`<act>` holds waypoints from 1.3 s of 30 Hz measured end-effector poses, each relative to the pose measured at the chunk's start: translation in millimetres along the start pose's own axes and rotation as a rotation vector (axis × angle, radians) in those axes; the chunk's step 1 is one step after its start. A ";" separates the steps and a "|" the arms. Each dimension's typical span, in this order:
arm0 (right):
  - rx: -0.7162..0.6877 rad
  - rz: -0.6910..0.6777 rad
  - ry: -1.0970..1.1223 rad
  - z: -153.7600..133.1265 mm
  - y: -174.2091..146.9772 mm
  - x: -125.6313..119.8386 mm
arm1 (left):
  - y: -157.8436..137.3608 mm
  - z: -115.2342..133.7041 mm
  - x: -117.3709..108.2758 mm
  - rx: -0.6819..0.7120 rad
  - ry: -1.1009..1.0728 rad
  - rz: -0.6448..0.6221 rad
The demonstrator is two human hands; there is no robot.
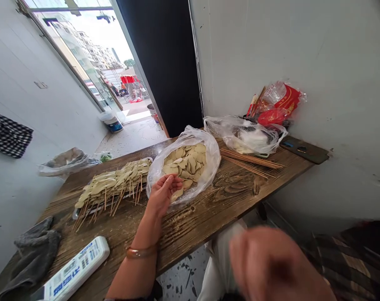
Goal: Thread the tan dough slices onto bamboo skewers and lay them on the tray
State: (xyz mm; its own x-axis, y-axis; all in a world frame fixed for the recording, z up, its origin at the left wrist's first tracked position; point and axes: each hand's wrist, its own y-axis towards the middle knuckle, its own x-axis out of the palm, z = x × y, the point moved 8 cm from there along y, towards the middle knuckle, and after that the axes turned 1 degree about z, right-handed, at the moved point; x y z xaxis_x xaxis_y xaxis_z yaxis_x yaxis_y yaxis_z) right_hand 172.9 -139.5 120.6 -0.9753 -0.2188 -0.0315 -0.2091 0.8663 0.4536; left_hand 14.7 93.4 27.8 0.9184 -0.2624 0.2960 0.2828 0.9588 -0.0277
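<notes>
My left hand (164,191), a bracelet on its wrist, is at the near edge of an open clear plastic bag (213,152). Its thumb and fingers are curled together over thin, pale yellow, oval slices (190,163) that look like potato. What is between the fingertips, if anything, is hidden. Close to the camera, beyond the table's front edge, my right hand (261,259) is smeared by motion, so its fingers cannot be made out. Left of the bag, skewered slices (114,184) lie piled on a tray, their wooden sticks pointing toward me.
Loose bamboo skewers (251,161) lie right of the bag on the wooden table (190,223). Behind them are another plastic bag (252,138), red packaging (284,102) and a dark phone-like slab (305,149). A white printed package (78,267) and grey cloth (36,251) occupy the near left.
</notes>
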 end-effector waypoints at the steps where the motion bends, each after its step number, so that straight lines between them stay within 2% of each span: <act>1: 0.059 0.109 -0.058 21.7 8.8 -23.2 | 0.1 1.1 -1.4 0.005 -0.009 0.007; 4: 0.281 0.458 -0.432 95.1 24.6 -108.2 | -0.3 4.0 -5.0 0.028 -0.037 0.024; 5: 0.314 0.490 -0.610 113.8 29.5 -131.3 | -0.6 4.6 -6.0 0.035 -0.043 0.027; 7: 0.378 0.452 -1.004 143.3 39.5 -165.8 | -1.6 4.7 -7.9 0.044 -0.051 0.033; 9: 0.384 0.418 -1.113 160.6 47.0 -186.8 | -3.2 3.7 -9.6 0.046 -0.057 0.040; 14: 0.343 0.297 -1.307 170.3 61.2 -196.2 | -7.0 -0.5 -11.9 0.043 -0.087 0.050; 16: 0.385 0.154 -1.524 179.7 65.2 -196.2 | -7.7 -1.8 -13.2 0.044 -0.094 0.057; 18: 0.403 0.045 -1.646 188.9 67.8 -200.0 | -8.2 -2.2 -14.5 0.053 -0.103 0.061; 21: 0.415 -0.020 -1.726 197.0 70.6 -210.1 | -8.9 -1.5 -16.2 0.068 -0.121 0.070; 25: 0.483 -0.029 -1.751 202.6 72.1 -220.0 | -9.8 -0.5 -16.6 0.065 -0.130 0.078; 29: 0.529 -0.041 -1.761 204.9 73.4 -217.7 | -10.0 0.0 -16.8 0.061 -0.134 0.083; 34: 0.469 -0.032 -1.755 197.9 73.1 -212.2 | -9.0 -0.2 -19.2 0.070 -0.145 0.096; 39: 0.427 0.064 -1.786 178.1 72.8 -215.9 | -8.5 0.2 -20.2 0.069 -0.150 0.097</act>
State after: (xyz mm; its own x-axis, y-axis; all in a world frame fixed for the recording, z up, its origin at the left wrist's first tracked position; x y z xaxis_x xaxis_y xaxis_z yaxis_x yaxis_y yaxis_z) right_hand 355.4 50.8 1.8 0.1748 0.2497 -0.9524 0.1036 0.9573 0.2700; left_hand -6.3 90.6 22.3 0.8875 -0.1539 0.4343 0.1706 0.9853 0.0005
